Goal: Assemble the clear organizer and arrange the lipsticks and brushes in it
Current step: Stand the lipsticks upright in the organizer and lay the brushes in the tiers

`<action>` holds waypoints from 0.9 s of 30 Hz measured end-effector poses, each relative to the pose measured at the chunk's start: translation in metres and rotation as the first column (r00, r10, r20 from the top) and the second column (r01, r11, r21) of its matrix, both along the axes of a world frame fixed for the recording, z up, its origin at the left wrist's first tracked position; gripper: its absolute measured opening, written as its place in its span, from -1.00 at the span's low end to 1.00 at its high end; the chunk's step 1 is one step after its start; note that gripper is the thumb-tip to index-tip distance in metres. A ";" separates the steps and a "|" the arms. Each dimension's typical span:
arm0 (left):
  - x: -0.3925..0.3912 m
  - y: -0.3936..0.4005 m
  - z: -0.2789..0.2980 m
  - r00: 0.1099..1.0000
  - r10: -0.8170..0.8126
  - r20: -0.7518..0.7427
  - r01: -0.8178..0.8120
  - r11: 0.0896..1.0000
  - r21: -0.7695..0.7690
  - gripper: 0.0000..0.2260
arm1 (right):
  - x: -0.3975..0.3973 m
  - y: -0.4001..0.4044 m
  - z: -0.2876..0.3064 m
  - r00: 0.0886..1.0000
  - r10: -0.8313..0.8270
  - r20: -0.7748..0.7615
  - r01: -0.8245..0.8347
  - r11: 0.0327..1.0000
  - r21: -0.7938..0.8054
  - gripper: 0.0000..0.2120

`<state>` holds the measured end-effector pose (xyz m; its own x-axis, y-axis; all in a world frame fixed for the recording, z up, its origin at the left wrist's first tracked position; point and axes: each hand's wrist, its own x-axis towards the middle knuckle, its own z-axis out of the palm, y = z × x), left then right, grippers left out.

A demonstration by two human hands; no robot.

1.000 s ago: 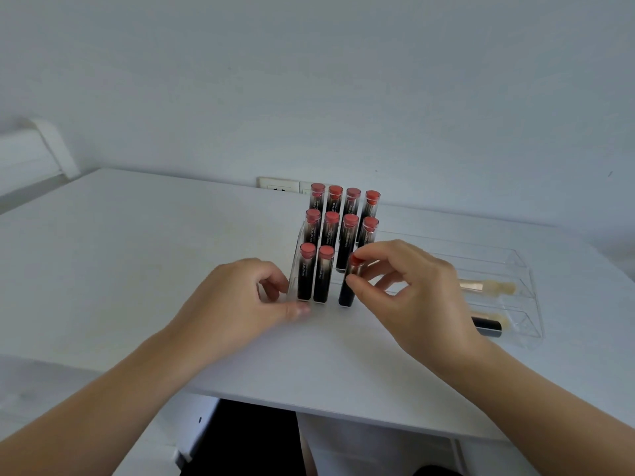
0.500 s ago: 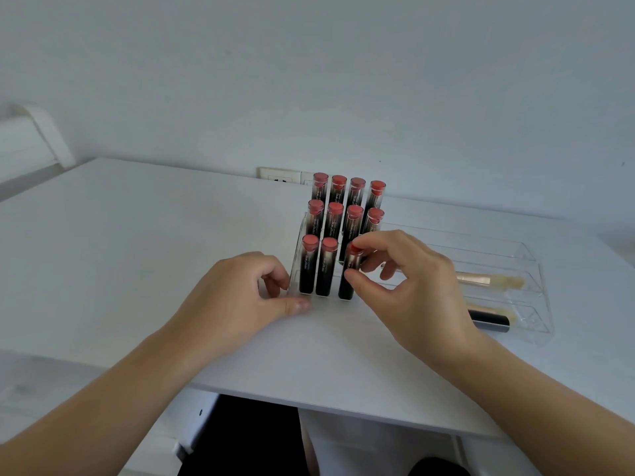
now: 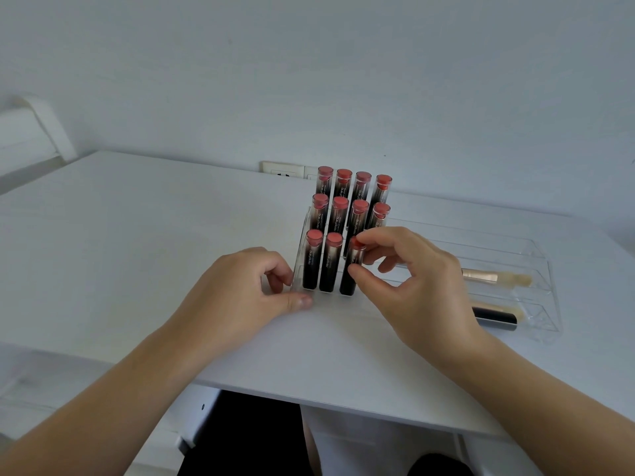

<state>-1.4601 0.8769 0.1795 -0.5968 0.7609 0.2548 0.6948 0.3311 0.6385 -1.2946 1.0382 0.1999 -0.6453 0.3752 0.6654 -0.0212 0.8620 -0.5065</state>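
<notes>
A clear stepped organizer [image 3: 536, 255] stands on the white table [image 3: 137, 235]. Its left part holds several upright dark lipsticks with coral caps, in three rows. My right hand [image 3: 412, 286] pinches the third lipstick [image 3: 352, 269] of the front row between thumb and fingers; the tube stands in its slot. My left hand [image 3: 240, 293] rests against the organizer's front left corner, thumb along the front edge. Two brushes lie in the right compartments: a gold-handled brush [image 3: 494, 277] and a black-handled brush [image 3: 498, 317].
A wall socket [image 3: 283, 170] sits behind the table by the wall. The table's front edge runs just below my wrists, with a dark gap underneath. A white chair back [image 3: 31, 132] shows at the far left.
The lipstick in my right hand has sunk slightly into its front-row slot. The view has shifted a little; my left hand stays at the organizer's corner.
</notes>
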 end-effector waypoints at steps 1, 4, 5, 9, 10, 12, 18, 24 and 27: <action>0.000 0.000 0.000 1.000 -0.001 -0.003 0.001 1.000 0.001 -0.73 | 0.000 0.000 0.000 1.000 -0.001 -0.004 0.001 1.000 -0.002 -0.69; 0.000 0.000 0.000 1.000 -0.005 -0.002 0.005 1.000 0.002 -0.73 | 0.000 0.000 0.000 1.000 0.003 -0.007 -0.003 1.000 -0.005 -0.70; 0.000 0.000 0.000 1.000 -0.007 -0.001 0.007 1.000 0.001 -0.73 | 0.000 -0.001 0.000 1.000 0.005 -0.005 -0.005 1.000 -0.008 -0.70; -0.001 0.001 0.000 1.000 -0.005 0.004 0.005 1.000 -0.001 -0.73 | 0.000 -0.002 0.000 1.000 0.007 -0.002 -0.007 1.000 -0.018 -0.70; -0.001 0.001 -0.001 1.000 -0.005 0.003 0.005 1.000 -0.002 -0.73 | -0.001 -0.002 0.000 1.000 0.005 -0.001 -0.006 1.000 -0.021 -0.70; -0.001 0.001 -0.001 1.000 -0.005 0.002 0.005 1.000 -0.002 -0.73 | -0.001 -0.002 0.001 1.000 0.003 -0.002 -0.003 1.000 -0.021 -0.70; -0.002 0.001 -0.002 1.000 -0.003 0.001 0.003 1.000 0.000 -0.73 | 0.000 -0.003 0.001 1.000 -0.006 -0.012 0.006 1.000 -0.003 -0.69; -0.002 0.000 -0.003 1.000 -0.008 -0.008 0.008 1.000 0.008 -0.73 | 0.001 -0.003 0.001 1.000 -0.008 -0.007 0.009 1.000 0.022 -0.68; -0.002 0.000 -0.003 1.000 -0.011 -0.006 0.011 1.000 0.010 -0.73 | 0.001 -0.004 0.002 1.000 -0.001 -0.001 0.001 1.000 0.024 -0.67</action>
